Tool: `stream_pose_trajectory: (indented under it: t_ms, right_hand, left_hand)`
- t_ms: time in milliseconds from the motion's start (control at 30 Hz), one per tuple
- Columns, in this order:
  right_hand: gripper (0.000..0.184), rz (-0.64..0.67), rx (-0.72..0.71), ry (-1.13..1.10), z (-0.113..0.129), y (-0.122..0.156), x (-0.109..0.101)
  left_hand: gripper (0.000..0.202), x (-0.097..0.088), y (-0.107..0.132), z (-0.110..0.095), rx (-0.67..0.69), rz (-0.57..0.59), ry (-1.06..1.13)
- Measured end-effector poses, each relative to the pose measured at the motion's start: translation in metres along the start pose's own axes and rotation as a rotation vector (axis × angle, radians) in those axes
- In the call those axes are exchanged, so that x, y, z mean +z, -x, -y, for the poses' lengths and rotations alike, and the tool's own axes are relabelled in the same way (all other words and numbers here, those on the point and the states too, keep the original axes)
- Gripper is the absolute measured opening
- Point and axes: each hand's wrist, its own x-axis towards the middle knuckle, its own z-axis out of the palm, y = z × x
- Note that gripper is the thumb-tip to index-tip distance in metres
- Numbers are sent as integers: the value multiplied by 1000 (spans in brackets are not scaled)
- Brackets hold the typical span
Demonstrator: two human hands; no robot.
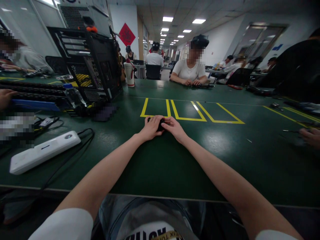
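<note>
Both my hands meet over the green tabletop (pixel 160 166), just at the near edge of the yellow tape outlines. A small black object (pixel 160 124) shows between them; most of it is covered by fingers, so its kind cannot be made out. My left hand (pixel 151 128) is curled over it from above, fingers bent around it. From the other side, my right hand (pixel 175 129) pinches or presses its right end with thumb and fingertips.
Yellow tape (pixel 191 119) marks three open shapes beyond my hands. To the left are a white power strip (pixel 46 151) with a black cable, a water bottle (pixel 74 95), a black computer case (pixel 93 63) and a paper cup (pixel 129 74). A person (pixel 190 68) sits opposite; another person's hand (pixel 311 136) is at right.
</note>
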Motion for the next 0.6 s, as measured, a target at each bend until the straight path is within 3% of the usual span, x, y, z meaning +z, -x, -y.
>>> stream_pose_trajectory:
  t_ms: [233,433,600]
  right_hand:
    - [31,13,59,49,-4,-5,-3]
    - [38,103,34,-62,3,0,-5]
    - [25,0,85,-100,5,0,0]
  left_hand:
    - [54,-2,-1,0,6,8,-2]
    - [57,-3,0,-1,0,12,12]
    - [54,-5,-1,-3,-5,15,14]
